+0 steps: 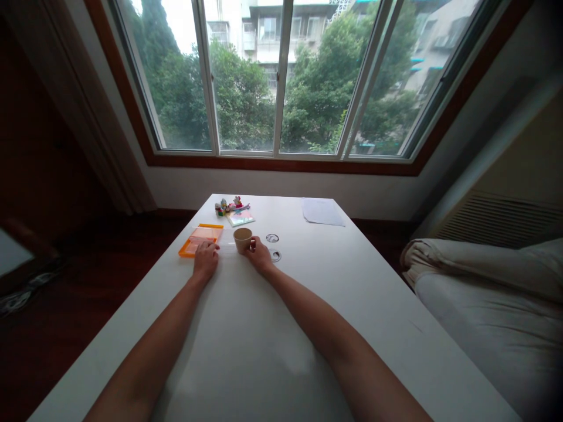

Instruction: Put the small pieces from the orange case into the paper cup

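Note:
A brown paper cup (243, 239) stands upright near the far end of the white table (264, 328). My right hand (260, 256) is closed around the cup's right side near its base. My left hand (206, 256) lies palm down at the right edge of an orange-rimmed shallow case (188, 249), fingers stretched forward; whether it presses on the case I cannot tell. Just right of my right hand are two flat round pieces with dark outlines, one farther (272, 238) and one nearer (276, 255), the nearer partly behind the hand.
Small colourful toy figures (222, 208) stand at the far left beside a pale square pad (241, 217). White paper sheets (323, 211) lie at the far right. A window (279, 82) rises beyond the table, and a covered bed or sofa (488, 305) stands to the right.

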`<state>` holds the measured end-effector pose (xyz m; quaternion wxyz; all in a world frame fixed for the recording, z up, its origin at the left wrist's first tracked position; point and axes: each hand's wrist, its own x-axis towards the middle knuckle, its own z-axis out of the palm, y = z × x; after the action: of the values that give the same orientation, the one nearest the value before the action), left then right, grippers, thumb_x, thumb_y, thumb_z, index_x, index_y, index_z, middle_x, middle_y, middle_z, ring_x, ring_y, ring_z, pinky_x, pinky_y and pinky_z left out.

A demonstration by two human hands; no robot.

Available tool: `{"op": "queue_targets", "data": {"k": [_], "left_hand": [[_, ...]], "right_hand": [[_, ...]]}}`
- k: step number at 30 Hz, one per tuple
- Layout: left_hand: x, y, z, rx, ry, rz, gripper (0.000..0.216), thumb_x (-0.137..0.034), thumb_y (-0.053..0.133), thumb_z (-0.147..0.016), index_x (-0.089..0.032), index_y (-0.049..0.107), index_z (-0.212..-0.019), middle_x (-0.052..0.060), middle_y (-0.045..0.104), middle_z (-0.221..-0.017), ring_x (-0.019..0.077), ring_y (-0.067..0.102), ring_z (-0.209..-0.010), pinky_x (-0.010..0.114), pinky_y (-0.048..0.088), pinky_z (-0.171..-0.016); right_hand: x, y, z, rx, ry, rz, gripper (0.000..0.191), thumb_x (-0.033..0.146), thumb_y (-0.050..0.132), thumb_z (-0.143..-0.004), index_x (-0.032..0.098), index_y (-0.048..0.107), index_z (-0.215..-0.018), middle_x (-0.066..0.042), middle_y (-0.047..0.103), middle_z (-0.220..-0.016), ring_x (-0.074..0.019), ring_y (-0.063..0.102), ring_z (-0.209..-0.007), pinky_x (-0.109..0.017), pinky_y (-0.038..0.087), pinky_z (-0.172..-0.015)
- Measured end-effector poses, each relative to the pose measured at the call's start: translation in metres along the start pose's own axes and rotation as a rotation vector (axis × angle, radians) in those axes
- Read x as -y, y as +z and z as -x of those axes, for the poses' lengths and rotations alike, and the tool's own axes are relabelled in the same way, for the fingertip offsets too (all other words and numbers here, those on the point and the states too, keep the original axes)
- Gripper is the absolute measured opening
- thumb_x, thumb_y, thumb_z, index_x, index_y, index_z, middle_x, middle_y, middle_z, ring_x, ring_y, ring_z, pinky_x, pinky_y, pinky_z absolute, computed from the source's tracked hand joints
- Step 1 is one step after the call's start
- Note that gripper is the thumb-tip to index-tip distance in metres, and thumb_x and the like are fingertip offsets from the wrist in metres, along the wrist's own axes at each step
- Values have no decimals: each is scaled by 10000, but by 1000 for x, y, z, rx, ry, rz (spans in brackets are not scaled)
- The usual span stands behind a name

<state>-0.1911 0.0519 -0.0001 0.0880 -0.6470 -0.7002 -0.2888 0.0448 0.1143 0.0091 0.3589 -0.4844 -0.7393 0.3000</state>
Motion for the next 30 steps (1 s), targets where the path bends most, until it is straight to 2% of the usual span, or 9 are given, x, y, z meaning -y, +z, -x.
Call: {"op": "queue_targets", "data": {"k": [4, 8, 11, 14, 18, 19, 22, 25, 30], "left_hand": [[-2, -4, 0, -16, 0, -2, 280, -161, 490, -867, -186, 689, -1062, 113, 649, -1176, 276, 547, -1198, 439, 420, -1102], [-10, -17, -1, -24, -4, 4, 289, -188, 483, -894, -197, 682, -1103, 115, 638, -1230, 287, 543, -1222, 451, 413, -1123], [-25, -27, 2, -64, 36, 26, 281, -216, 483, -926, -198, 679, -1126, 115, 625, -1268, 288, 546, -1202, 457, 429, -1108], [-52, -27, 12, -54, 140, 87, 271, -194, 471, -948, -212, 678, -1122, 106, 632, -1248, 268, 552, -1189, 445, 445, -1099], [-94, -15, 34, 183, 462, 165, 269, -221, 478, -968, -223, 696, -1124, 91, 634, -1260, 244, 558, -1189, 417, 475, -1085], [-103, -11, 39, 224, 502, 178, 277, -241, 491, -966, -219, 692, -1155, 96, 623, -1290, 246, 549, -1220, 416, 463, -1108], [-122, -3, 50, 332, 524, 174, 419, -348, 549, -952, -221, 619, -1345, 116, 561, -1434, 279, 498, -1331, 456, 403, -1177], [-129, 3, 52, 460, 540, 128, 566, -474, 492, -985, -226, 505, -1494, 122, 444, -1578, 299, 398, -1452, 491, 292, -1242], [-134, 14, 51, 584, 478, 53, 760, -676, 398, -972, -281, 317, -1616, 97, 209, -1704, 343, 174, -1569, 570, 134, -1259]], "right_hand": [[4, 6, -5, -38, -10, 135, 381, 312, 609, -900, 219, 546, -1264, -85, 686, -1136, -209, 638, -965, -334, 500, -843], [1, 1, 0, -48, -28, 157, 443, 302, 551, -942, 173, 525, -1365, -115, 673, -1163, -214, 626, -1028, -349, 495, -919], [-4, -9, 17, -49, -61, 78, 474, 294, 596, -922, 190, 535, -1381, -101, 683, -1160, -207, 638, -1024, -345, 501, -931], [-9, -25, 41, -31, -118, 72, 404, 267, 585, -925, 200, 589, -1324, -104, 678, -1183, -214, 635, -1063, -368, 496, -976], [-19, -59, 74, 44, -310, 257, 397, 277, 610, -924, 205, 623, -1314, -119, 626, -1314, -243, 542, -1257, -417, 408, -1120], [-23, -69, 82, 68, -334, 303, 411, 282, 608, -929, 206, 618, -1333, -126, 597, -1369, -247, 516, -1297, -428, 390, -1141], [-38, -99, 103, 91, -307, 409, 451, 319, 591, -949, 216, 597, -1388, -135, 528, -1476, -263, 451, -1386, -460, 347, -1185], [-52, -121, 121, 136, -229, 500, 497, 396, 552, -973, 210, 576, -1434, -147, 476, -1542, -285, 406, -1443, -476, 297, -1219], [-58, -131, 141, 258, -156, 621, 721, 631, 458, -981, 223, 425, -1574, -151, 253, -1680, -338, 182, -1565, -554, 133, -1257]]}}
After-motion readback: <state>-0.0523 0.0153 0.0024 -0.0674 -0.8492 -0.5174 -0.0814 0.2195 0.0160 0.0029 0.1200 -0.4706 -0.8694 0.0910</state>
